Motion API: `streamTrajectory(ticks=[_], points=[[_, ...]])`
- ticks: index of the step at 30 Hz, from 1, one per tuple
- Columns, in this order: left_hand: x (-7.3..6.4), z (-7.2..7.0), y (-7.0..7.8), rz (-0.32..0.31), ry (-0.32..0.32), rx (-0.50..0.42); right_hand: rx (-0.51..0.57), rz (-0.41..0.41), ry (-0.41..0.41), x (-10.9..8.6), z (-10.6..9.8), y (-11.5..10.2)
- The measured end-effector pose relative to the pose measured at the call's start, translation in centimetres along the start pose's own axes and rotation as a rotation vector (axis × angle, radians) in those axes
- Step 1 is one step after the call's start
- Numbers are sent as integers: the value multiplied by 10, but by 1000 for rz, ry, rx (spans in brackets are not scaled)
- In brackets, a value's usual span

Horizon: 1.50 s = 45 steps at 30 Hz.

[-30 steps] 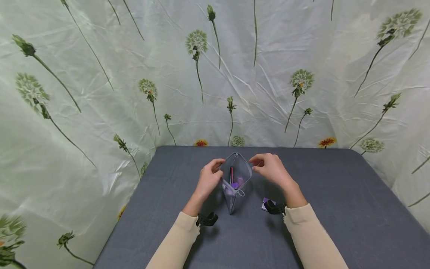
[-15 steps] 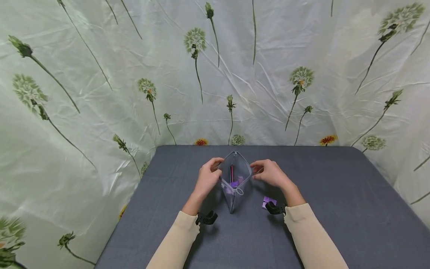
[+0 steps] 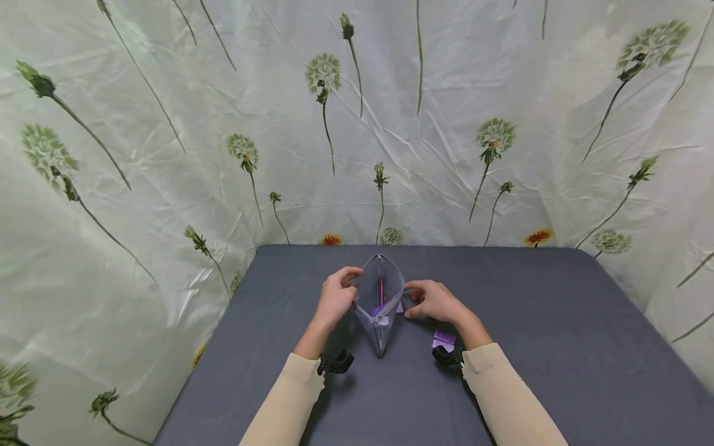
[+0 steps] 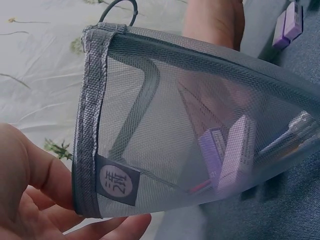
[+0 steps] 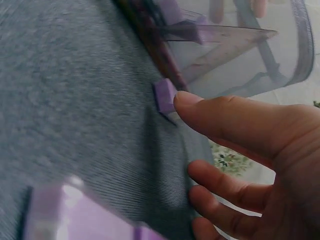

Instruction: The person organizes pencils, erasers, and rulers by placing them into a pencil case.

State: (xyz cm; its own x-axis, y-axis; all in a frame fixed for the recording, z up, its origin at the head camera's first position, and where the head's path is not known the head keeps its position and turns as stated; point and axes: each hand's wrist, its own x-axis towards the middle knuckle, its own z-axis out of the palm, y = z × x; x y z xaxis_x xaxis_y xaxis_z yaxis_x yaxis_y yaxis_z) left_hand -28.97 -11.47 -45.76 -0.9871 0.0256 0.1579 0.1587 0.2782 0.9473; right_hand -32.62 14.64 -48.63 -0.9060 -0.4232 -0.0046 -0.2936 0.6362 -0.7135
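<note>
A grey mesh zip pouch (image 3: 365,297) stands with its mouth wide apart. My left hand (image 3: 336,297) pinches its left rim; in the left wrist view the thumb (image 4: 47,172) lies on the edge band. Through the mesh show a purple-and-white eraser-like block (image 4: 237,150), a clear set square (image 4: 197,110) and slim pencils. My right hand (image 3: 437,302) is at the pouch's right side, thumb and fingers apart. Its thumb tip overlaps a small purple block (image 5: 165,96) on the cloth beside the pouch.
Two purple-and-white blocks (image 3: 443,341) lie side by side under my right wrist, partly covered by the black wrist strap (image 3: 448,356). Dark grey cloth (image 3: 535,322) covers the table. A flower-printed curtain (image 3: 435,155) hangs behind its far edge.
The pouch has shifted slightly left with my left hand. My right hand has lowered from beside the rim, and a small purple block now shows just right of the pouch.
</note>
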Motion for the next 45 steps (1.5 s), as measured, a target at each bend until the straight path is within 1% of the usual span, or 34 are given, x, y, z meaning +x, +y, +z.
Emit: streamTrajectory(ticks=[4, 7, 10, 12, 15, 19, 22, 26, 30, 34, 39, 45], points=[[-1, -2, -2, -14, -10, 5, -26, 7, 13, 1, 9, 0], [-1, -3, -3, -15, -5, 3, -85, -30, 39, 4, 14, 1], [1, -4, -3, -14, -5, -1, -116, -55, 71, 6, 16, 3], [1, -4, -4, -14, -11, -5, -108, -50, 81, 6, 16, 3], [2, -4, -4, -20, -17, -11, -73, -18, 75, 5, 13, 4], [3, -3, -5, -21, -15, -13, -16, 27, 44, 3, 8, 5], [3, -2, -6, -18, -17, -16, 1, 32, 14, 1, 4, 7], [3, -2, -5, -20, -20, -14, -46, 15, -20, -3, -1, 6], [3, -2, -4, -21, -18, -9, -122, 17, -28, -2, 0, 2], [3, -3, -2, -15, -13, -1, -176, 29, -3, 0, 3, -2], [1, -2, -2, -20, -16, 10, -208, 37, 32, -3, 5, -7], [0, -1, -1, -24, -12, 7, -269, 3, 99, -4, 7, -7]])
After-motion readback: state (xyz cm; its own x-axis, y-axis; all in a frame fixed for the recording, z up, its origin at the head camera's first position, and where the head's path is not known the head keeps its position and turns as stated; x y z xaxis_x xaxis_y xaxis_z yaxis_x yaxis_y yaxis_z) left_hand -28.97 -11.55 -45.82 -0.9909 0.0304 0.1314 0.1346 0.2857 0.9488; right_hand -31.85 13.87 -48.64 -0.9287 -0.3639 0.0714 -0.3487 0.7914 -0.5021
